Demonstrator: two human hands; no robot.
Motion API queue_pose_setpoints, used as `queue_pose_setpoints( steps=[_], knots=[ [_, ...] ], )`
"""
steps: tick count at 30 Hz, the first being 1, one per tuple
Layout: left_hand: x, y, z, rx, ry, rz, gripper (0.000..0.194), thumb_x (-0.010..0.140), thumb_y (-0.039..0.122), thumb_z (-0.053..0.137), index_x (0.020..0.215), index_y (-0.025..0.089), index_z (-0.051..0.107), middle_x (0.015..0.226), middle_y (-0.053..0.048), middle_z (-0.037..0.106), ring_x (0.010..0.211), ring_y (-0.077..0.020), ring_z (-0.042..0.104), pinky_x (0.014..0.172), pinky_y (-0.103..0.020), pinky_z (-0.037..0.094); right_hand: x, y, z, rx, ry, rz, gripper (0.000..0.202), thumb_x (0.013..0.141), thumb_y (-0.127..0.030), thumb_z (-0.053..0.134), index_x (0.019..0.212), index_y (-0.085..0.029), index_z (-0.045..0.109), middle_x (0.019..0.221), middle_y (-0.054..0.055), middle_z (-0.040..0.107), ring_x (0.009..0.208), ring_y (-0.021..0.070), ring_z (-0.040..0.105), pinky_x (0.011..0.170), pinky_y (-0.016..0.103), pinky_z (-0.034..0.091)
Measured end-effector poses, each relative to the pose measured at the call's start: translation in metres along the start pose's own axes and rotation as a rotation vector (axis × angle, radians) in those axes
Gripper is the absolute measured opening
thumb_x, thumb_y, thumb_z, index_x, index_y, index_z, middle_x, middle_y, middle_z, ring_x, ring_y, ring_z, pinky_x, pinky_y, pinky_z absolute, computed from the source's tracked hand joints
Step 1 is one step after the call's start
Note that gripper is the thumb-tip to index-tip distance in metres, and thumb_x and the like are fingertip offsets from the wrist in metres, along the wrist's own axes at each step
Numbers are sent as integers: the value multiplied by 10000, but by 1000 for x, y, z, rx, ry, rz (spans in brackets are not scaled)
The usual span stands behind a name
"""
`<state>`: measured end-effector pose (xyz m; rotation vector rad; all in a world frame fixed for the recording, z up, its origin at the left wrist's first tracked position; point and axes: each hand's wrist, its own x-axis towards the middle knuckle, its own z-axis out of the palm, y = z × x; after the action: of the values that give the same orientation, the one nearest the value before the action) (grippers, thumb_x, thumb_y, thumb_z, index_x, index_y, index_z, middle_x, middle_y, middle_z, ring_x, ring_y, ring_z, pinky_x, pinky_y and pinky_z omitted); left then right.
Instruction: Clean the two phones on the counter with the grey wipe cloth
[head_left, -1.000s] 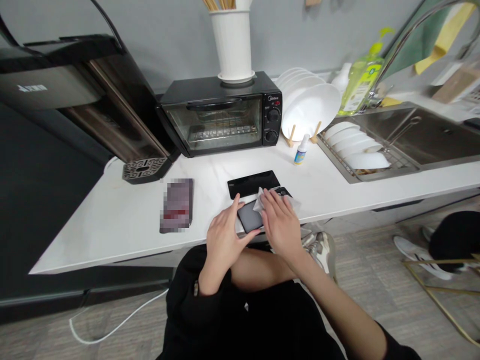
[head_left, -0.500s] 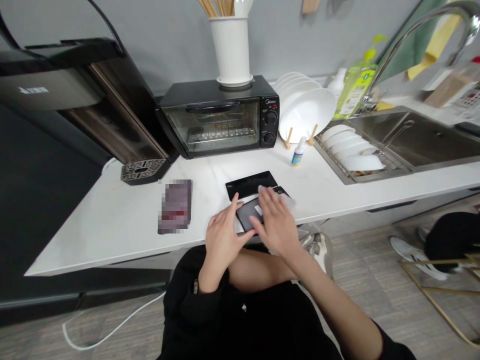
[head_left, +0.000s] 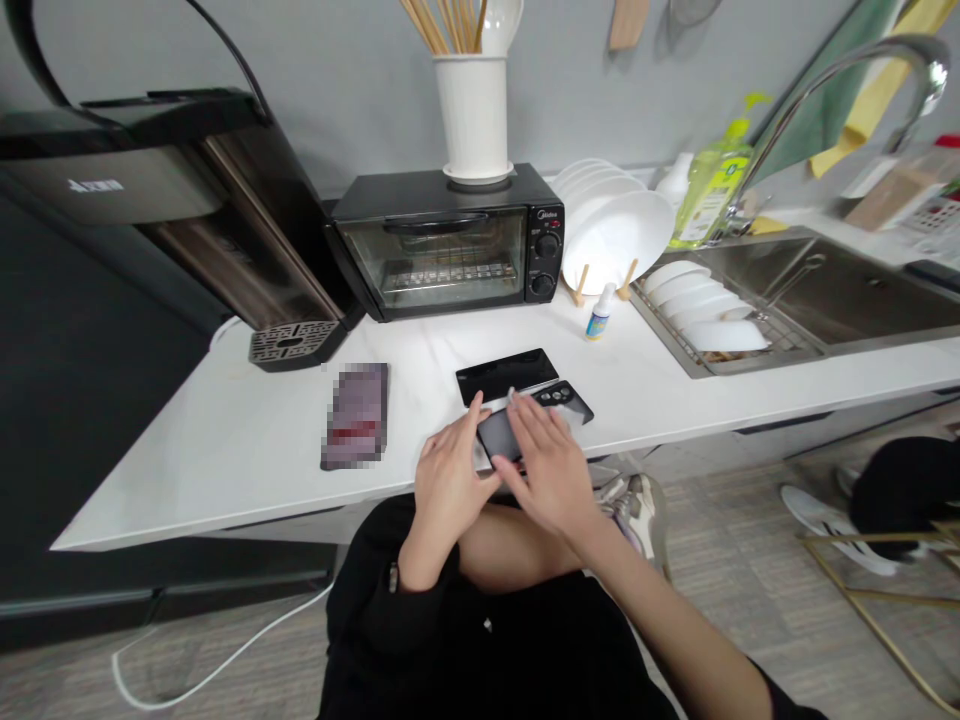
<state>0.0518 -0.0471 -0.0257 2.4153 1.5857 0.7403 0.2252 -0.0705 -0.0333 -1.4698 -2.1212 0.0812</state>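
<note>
A dark smartphone (head_left: 497, 436) lies back up near the counter's front edge, its camera lenses showing at the right end. My left hand (head_left: 450, 480) grips its left end, with thumb and forefinger spread to opposite edges. My right hand (head_left: 547, 455) lies across the phone's back, fingers nearly straight, pressing a whitish wipe (head_left: 570, 416) that pokes out beside the fingers. The wipe is mostly hidden under the palm. Just behind lies a second flat black slab (head_left: 506, 374), glossy like a phone screen. A small spray bottle (head_left: 599, 314) stands farther back on the right.
On the white counter (head_left: 225, 450), a blurred-out purplish flat item (head_left: 360, 410) lies to the left. Behind are a water dispenser (head_left: 292, 340), a toaster oven (head_left: 450, 250) and a rack of white plates (head_left: 622, 240). A sink (head_left: 862, 300) with stacked bowls is at the right.
My right hand has slid slightly left along the phone with the wipe, uncovering more of the camera lenses. My left hand keeps its grip. The view has tilted up slightly.
</note>
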Motion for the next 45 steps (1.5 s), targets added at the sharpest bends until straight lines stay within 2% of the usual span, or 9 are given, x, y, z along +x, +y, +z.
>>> queue_pose_setpoints(
  steps=[3,5,10,13,21,28,36,42,45],
  knots=[
    [-1,-5,1,44,-6,-30,825,909,169,609,1656,233,266,1420,-116,697,1238,-282,700,1025,-425,528,-8,-34,10,77,-52,-105,710,1050,-535,486,1558,-40,471,1675,186,395,1580,295,350,1303,516,297],
    [-2,-5,1,40,-7,-31,852,901,177,637,1659,239,254,1417,-115,698,1227,-283,705,1016,-426,533,-11,-31,9,81,-70,-144,666,1059,-513,479,1558,-71,482,1670,165,415,1571,282,371,1299,504,307],
    [-1,0,-2,-27,16,-5,1061,830,401,845,1665,263,205,1449,-106,677,1328,-305,643,1085,-449,490,-6,45,-9,-75,11,-10,654,1088,-480,431,1628,-118,372,1674,150,417,1582,322,343,1264,584,319],
    [0,3,-3,-38,7,-22,1081,811,418,869,1660,274,214,1452,-99,676,1331,-299,641,1095,-447,479,-1,62,-12,-121,56,80,683,1088,-500,420,1639,-105,342,1675,158,414,1595,349,305,1250,627,319],
    [0,0,-5,-46,-33,-31,968,875,318,786,1665,262,228,1451,-112,675,1312,-294,659,1074,-434,493,-13,-5,1,56,-83,-227,727,1044,-578,496,1612,-131,413,1666,139,431,1567,285,380,1294,533,312],
    [0,2,-4,-46,9,-16,1084,819,443,860,1666,279,204,1459,-105,672,1340,-307,635,1097,-448,475,0,69,-16,-104,74,149,669,1094,-493,407,1636,-102,358,1638,192,460,1574,349,356,1238,599,365],
    [-1,-3,-4,-42,-41,-35,969,874,253,741,1678,265,199,1455,-104,675,1293,-293,671,1079,-435,505,-6,-20,3,101,-99,-205,685,1049,-559,506,1548,-89,503,1623,168,488,1534,290,438,1287,519,343],
    [-1,1,-3,-40,11,-14,1053,845,434,832,1670,263,201,1456,-109,674,1329,-307,644,1091,-446,486,-6,50,-18,-34,-16,-47,602,1082,-462,472,1607,-169,437,1605,142,521,1568,324,374,1251,616,353],
    [-1,2,-1,-32,19,-17,1078,822,461,852,1666,269,210,1457,-102,674,1320,-308,647,1097,-447,480,-4,54,-16,-77,31,32,643,1083,-467,464,1622,-124,395,1637,158,472,1593,354,311,1254,643,322]
  ],
)
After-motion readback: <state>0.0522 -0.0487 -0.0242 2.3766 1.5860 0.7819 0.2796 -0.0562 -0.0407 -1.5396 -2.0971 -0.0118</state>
